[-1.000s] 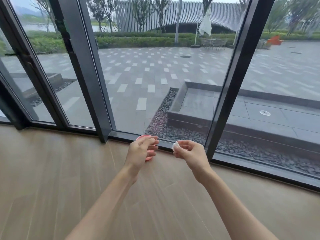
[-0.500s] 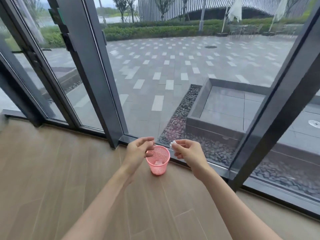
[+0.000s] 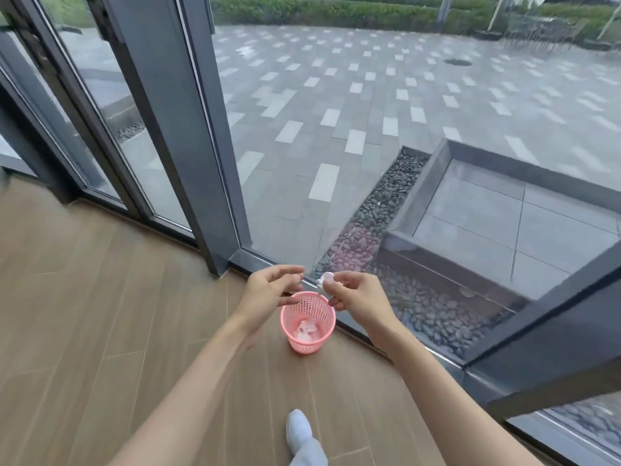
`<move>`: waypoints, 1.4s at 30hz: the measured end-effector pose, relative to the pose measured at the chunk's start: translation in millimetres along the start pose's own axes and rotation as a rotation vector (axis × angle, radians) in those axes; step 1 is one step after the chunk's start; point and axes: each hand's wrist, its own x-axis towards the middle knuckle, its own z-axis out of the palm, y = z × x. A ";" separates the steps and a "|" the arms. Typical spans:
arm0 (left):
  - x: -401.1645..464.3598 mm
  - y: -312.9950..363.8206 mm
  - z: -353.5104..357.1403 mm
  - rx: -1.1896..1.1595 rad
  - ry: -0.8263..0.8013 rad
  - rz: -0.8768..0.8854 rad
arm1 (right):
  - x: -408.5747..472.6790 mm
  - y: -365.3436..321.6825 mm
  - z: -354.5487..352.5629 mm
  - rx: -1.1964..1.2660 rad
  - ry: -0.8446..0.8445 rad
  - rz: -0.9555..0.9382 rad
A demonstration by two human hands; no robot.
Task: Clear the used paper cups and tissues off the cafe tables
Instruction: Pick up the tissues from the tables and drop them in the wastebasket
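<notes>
A small pink mesh waste basket [image 3: 291,318] stands upright on the wooden floor by the window frame, with crumpled white tissues [image 3: 307,330] lying at its bottom. My right hand [image 3: 359,295] hovers just above the basket's far right rim and pinches a small white tissue [image 3: 323,280] between its fingertips. My left hand [image 3: 268,290] is level with it above the basket's left rim, fingers apart and holding nothing.
Tall glass panes in dark metal frames [image 3: 188,136] run close behind the basket. A second frame post [image 3: 544,351] slants in at the right. My foot in a pale shoe [image 3: 297,428] rests on the wood floor [image 3: 84,297] below the basket.
The view has tilted down, so the basket now shows whole with tissues inside. My left hand has opened and drawn left of the basket. My right hand still pinches the tissue.
</notes>
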 end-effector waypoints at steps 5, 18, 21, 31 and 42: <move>116.3 -11.5 6.6 -0.073 -0.020 -0.123 | 107.7 12.8 -4.8 -0.083 -0.021 0.108; 279.0 -131.2 11.9 -0.163 0.082 -0.394 | 307.3 147.4 19.9 -0.242 -0.125 0.388; 305.8 -173.2 21.7 -0.197 0.116 -0.462 | 348.9 196.4 31.6 -0.316 -0.223 0.402; 391.4 -351.2 58.9 -0.339 0.300 -0.533 | 429.3 374.8 70.5 -0.304 -0.369 0.493; 432.5 -463.8 69.5 -0.329 0.351 -0.600 | 466.4 489.6 82.9 -0.324 -0.425 0.583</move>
